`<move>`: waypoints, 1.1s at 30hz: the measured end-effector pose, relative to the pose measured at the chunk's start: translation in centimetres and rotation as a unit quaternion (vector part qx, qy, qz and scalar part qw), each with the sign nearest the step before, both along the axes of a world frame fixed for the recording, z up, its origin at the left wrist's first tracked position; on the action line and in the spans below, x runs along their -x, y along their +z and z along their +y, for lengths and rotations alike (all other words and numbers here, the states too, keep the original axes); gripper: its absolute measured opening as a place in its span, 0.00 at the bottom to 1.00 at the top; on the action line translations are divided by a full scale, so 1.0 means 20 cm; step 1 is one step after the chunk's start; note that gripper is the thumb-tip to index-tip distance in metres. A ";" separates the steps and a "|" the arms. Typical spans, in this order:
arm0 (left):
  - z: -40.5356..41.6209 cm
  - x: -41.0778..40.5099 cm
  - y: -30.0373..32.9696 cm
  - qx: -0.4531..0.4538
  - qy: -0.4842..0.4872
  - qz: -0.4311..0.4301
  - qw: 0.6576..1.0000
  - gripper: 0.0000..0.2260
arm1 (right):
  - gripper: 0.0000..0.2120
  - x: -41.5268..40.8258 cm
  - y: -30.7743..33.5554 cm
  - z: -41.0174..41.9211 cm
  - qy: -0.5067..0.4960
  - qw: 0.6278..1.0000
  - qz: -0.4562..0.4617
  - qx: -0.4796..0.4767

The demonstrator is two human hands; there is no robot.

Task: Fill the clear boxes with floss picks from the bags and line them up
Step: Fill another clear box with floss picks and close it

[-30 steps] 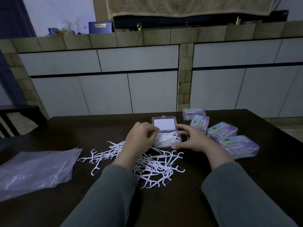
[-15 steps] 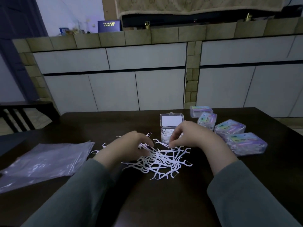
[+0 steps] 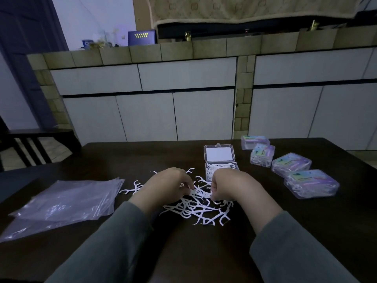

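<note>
Both hands now down in floss pick pile (image 3: 195, 207), away from open clear box (image 3: 221, 164).
Left hand (image 3: 169, 185), right hand (image 3: 228, 185) fingers curled, pinching picks; empty bags (image 3: 67, 203) left, four shut boxes (image 3: 291, 164) right.

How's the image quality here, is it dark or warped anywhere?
Head view: dim and bluish overall; the cabinet fronts bow from wide-angle distortion; the white floss picks stand out sharply on the dark table; the hands look slightly soft.

A dark table (image 3: 204, 252) stands before white cabinets (image 3: 183, 103), a blue booklet (image 3: 142, 37) on the tiled ledge above, a dark chair (image 3: 30, 146) beside.
</note>
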State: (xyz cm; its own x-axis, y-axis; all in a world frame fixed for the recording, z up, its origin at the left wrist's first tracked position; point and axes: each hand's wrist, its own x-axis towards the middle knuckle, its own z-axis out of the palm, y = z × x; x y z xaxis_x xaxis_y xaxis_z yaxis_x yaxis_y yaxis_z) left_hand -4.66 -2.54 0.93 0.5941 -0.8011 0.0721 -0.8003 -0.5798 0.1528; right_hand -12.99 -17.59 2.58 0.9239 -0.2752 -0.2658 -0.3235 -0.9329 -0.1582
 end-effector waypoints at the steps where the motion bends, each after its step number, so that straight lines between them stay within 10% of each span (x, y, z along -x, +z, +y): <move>1: 0.00 0.00 0.00 0.003 0.001 0.000 1.000 0.07 | 0.12 0.00 0.00 0.00 0.004 1.000 0.001 0.000; 21: -0.14 0.01 0.04 0.371 0.092 0.031 0.924 0.03 | 0.02 -0.02 0.03 -0.32 -0.050 0.948 -0.298 -0.100; 33: -0.22 -0.06 -0.08 0.440 0.116 0.044 0.889 0.04 | 0.07 -0.11 -0.02 -0.39 0.016 0.977 -0.195 -0.079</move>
